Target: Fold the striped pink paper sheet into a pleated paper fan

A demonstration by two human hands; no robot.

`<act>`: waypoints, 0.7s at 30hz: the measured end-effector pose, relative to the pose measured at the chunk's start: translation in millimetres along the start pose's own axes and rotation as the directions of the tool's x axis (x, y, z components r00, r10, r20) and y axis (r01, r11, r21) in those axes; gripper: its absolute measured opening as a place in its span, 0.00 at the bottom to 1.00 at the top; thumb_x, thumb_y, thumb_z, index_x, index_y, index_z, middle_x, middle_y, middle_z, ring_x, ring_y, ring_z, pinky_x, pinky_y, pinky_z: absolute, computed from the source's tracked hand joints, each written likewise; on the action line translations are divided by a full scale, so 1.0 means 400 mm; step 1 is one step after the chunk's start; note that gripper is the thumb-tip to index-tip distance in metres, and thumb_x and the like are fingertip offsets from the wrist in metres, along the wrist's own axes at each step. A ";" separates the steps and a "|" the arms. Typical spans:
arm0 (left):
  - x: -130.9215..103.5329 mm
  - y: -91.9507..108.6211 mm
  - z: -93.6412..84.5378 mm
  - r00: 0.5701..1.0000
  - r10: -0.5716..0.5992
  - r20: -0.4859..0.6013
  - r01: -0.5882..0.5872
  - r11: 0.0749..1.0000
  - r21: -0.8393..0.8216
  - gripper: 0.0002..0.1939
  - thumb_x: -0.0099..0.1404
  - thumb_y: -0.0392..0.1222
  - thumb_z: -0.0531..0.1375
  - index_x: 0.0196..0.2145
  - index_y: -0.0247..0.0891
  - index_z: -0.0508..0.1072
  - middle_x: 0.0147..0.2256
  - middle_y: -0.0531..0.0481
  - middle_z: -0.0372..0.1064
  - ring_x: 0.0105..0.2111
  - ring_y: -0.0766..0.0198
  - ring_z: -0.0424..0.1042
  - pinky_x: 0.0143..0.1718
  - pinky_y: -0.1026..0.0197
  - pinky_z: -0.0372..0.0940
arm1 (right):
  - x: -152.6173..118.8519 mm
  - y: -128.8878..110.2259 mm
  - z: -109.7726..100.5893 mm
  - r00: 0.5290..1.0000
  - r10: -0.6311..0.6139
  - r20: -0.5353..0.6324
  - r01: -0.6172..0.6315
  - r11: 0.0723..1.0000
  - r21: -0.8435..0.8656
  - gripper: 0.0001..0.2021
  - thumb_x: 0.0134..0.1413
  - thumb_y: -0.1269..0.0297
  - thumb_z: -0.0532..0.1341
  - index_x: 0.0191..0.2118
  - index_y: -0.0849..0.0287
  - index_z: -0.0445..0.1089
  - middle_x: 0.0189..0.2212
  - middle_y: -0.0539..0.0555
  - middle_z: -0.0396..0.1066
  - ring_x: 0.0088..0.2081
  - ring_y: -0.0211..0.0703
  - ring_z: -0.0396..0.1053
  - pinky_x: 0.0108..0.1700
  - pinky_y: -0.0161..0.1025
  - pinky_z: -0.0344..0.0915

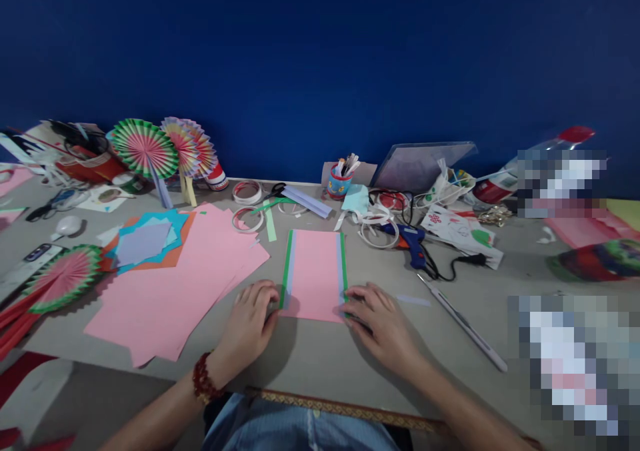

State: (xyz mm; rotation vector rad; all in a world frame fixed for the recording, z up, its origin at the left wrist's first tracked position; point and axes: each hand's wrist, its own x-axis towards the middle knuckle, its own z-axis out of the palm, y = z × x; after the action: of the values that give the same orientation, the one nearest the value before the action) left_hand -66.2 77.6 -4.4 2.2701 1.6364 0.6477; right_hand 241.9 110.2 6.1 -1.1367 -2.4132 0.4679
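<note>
A pink paper sheet (316, 271) lies flat in front of me, with lilac and green strips along both long sides. My left hand (253, 314) is at its lower left edge, fingers curled and thumb near the corner. At the lower right edge, my right hand (377, 318) has its bent fingertips and thumb on the strip. Both hands grip the sheet lightly by its sides. A red beaded bracelet (204, 378) circles my left wrist. Left of my left hand are larger pink sheets (185, 298). A craft knife (463, 324) lies right of my right hand.
Pleated paper fans (145, 148) stand at the back left; another fan (67, 278) lies nearer. Behind the sheet are scissors (275, 191), tape rolls (249, 218) and a pencil cup (341, 181). A blue glue gun (414, 244) with its cord lies right. Pixelated patches hide part of the right side.
</note>
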 end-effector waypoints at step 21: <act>0.039 0.001 -0.052 0.853 0.343 0.393 -0.468 0.837 0.285 0.48 0.61 0.21 0.52 0.69 0.65 0.48 0.73 0.54 0.33 0.71 0.43 0.40 0.65 0.25 0.38 | 0.004 0.001 0.004 0.976 -0.137 0.169 0.167 0.970 -0.175 0.26 0.61 0.76 0.58 0.56 0.34 0.72 0.67 0.52 0.59 0.64 0.51 0.59 0.65 0.63 0.52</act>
State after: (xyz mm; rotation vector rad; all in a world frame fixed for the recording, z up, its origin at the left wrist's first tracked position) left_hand -72.0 91.2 17.0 2.8550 1.1904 0.0114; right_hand 240.4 111.6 5.1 -1.0113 -2.7052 0.2922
